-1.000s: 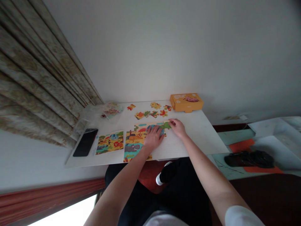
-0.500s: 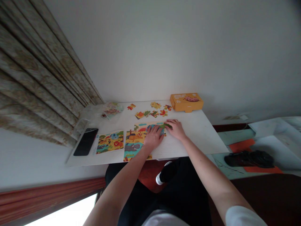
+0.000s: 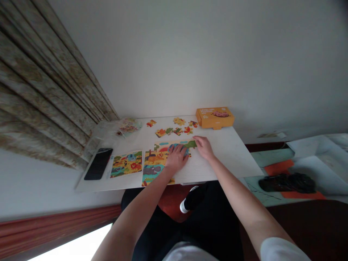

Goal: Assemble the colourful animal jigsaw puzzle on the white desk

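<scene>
The person's left hand point(image 3: 176, 158) lies open and flat, fingers spread, on a partly built jigsaw puzzle point(image 3: 159, 165), gripping nothing. The right hand point(image 3: 203, 148) is open with its fingers loosely curved. Its fingertips point(image 3: 196, 138) sit at or just beside a green piece point(image 3: 190, 144) on the puzzle's upper edge; whether they touch it is hard to tell.

The puzzle lies flat near the front edge of a white desk point(image 3: 220, 154). It is brightly coloured, with a grey hippo near the front and blue water shapes. Beyond it, a loose row of small loose pieces point(image 3: 174, 127) is scattered towards the wall.

At the far end of that row, a closed orange cardboard box point(image 3: 214, 117) sits by the wall. Its lid shows a picture of an animal, and its printed writing is too small to read. What is inside cannot be seen. To the left, a transparent plastic bag point(image 3: 129, 125) lies crumpled, with colourful printed paper inside.

Nearer the front, a picture card point(image 3: 126, 164) shows a lion and other animals in bright colours. Beside it lies a black phone point(image 3: 98, 164), face up. A patterned curtain point(image 3: 40, 79) hangs at the left. Below the desk is the person's foot in a black sock point(image 3: 192, 199).
</scene>
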`<state>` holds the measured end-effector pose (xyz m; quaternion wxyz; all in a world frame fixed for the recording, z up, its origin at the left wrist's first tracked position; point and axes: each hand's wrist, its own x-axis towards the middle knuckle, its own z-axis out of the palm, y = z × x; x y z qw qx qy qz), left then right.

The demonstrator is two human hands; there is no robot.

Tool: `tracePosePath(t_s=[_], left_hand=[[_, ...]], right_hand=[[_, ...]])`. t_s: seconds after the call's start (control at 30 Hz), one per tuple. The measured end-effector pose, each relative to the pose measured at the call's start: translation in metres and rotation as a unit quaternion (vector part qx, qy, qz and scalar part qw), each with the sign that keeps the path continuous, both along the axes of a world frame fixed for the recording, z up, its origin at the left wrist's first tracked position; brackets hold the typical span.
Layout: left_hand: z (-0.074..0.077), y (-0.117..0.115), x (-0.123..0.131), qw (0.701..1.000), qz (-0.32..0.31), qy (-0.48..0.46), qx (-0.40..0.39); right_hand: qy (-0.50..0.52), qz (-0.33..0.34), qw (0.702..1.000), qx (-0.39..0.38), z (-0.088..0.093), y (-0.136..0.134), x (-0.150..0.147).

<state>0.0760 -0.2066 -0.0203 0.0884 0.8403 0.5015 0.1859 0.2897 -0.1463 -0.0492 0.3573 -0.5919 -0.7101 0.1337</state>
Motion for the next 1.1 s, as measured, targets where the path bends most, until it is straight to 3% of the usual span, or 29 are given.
tracePosePath(t_s=[0.1, 0.17, 0.4, 0.77, 0.97, 1.1], left_hand=[[0.003, 0.005, 0.002, 1.000, 0.001, 0.020, -0.007], [0.005, 0.010, 0.005, 0.999, 0.000, 0.034, -0.008], [-0.001, 0.021, 0.015, 0.998, -0.032, 0.042, -0.036], [-0.001, 0.018, 0.016, 0.994, -0.027, 0.098, -0.030], [0.007, 0.023, 0.012, 0.994, -0.033, 0.081, -0.059], [0.017, 0.048, -0.016, 0.997, 0.044, 0.051, -0.033]], right_hand=[[0.054, -0.084, 0.995, 0.016, -0.005, 0.006, 0.006], [0.054, -0.103, 0.993, 0.013, -0.007, 0.006, 0.008], [-0.035, -0.040, 0.999, 0.005, -0.001, 0.000, 0.002], [-0.060, -0.050, 0.997, -0.007, -0.002, 0.000, 0.002], [-0.028, -0.053, 0.998, 0.014, -0.004, 0.001, 0.002], [0.013, -0.070, 0.997, 0.031, -0.005, 0.002, 0.003]])
